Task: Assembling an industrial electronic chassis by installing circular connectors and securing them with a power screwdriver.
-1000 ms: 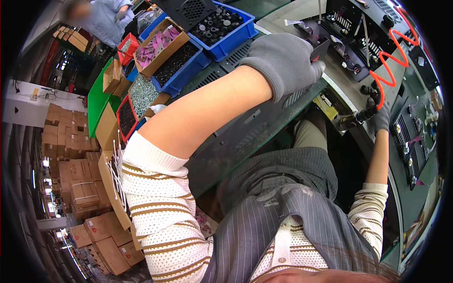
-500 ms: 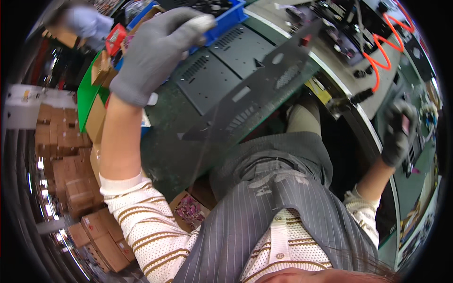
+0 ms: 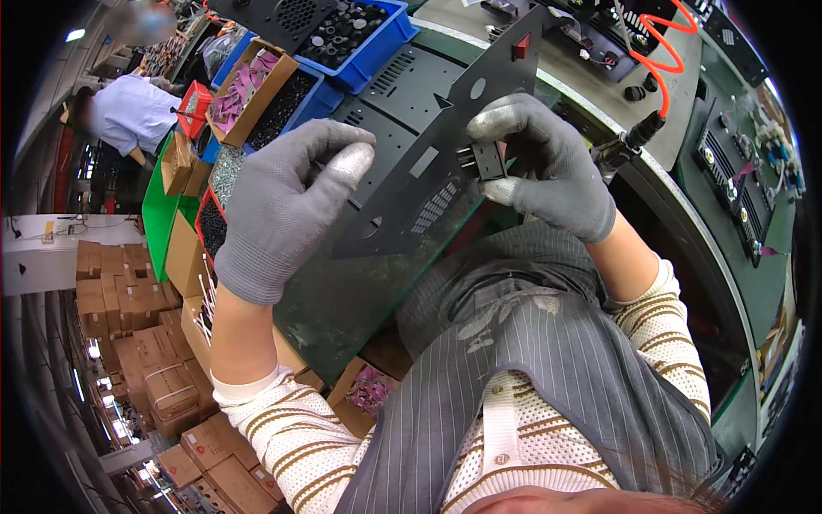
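— What has the right hand (image 3: 548, 167) got?

— Its grip is closed on a small black switch-like part (image 3: 481, 159), pinched between gloved thumb and fingers and pressed against the face of a long black metal panel (image 3: 445, 154).

— And the left hand (image 3: 287, 206)?

— Grey glove as well, fingers curled over the panel's left edge. I cannot tell whether it truly clamps the panel or only steadies it; the fingertips (image 3: 351, 163) sit at the edge and hide the contact.

— Where does the panel lie?

— Held tilted above the person's lap, running from lower left up to the upper right. It has several cut-outs, a patch of vent slots, and a small red switch (image 3: 520, 46) fitted near its top end.

— What is behind it?

— A dark green bench (image 3: 342, 300) with more black vented panels (image 3: 402, 81) lying flat on it. Beyond those, a blue bin (image 3: 364, 34) of dark round parts and a cardboard box (image 3: 253, 86) with pink pieces.

— To the right?

— An orange coiled hose (image 3: 664, 56) leading down to a tool (image 3: 625, 146) just beside the right hand's knuckles.

— Anyone else?

— A person in a light blue shirt (image 3: 133, 111), well apart at the upper left, near stacked cardboard cartons (image 3: 111, 300).
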{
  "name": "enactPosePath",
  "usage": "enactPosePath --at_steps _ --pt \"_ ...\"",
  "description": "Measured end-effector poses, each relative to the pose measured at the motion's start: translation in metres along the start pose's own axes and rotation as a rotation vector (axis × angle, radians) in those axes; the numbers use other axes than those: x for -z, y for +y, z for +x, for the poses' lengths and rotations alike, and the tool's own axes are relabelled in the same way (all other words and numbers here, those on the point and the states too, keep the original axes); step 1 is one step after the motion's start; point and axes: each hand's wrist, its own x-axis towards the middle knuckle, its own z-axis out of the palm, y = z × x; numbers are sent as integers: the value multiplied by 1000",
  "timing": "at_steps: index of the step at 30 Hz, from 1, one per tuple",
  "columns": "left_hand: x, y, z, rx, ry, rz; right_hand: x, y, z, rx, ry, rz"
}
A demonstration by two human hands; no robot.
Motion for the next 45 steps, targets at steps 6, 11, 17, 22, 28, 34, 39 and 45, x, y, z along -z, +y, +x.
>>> enactPosePath --at_steps 6,11,17,22,28,34,39,45 --pt "11 -7 -3 7 -40 97 -16 -4 -1 -298 -34 225" --pt "1 9 -6 -53 -119 373 -30 -2 8 -604 -51 469" --pt "-32 10 -3 -340 34 899 -36 -16 15 -902 51 440" --pt "-37 6 3 -294 70 883 -33 -18 23 -887 -50 471" --pt "-34 0 4 -394 84 840 -12 -11 26 -571 -147 -24" --pt "-32 2 -1 -307 54 758 -5 -60 53 471 -107 -1108" --pt "-32 -1 1 -280 39 743 0 -31 85 402 -473 -1178" --pt "-36 -4 6 -271 14 780 0 -28 98 337 -561 -1058"
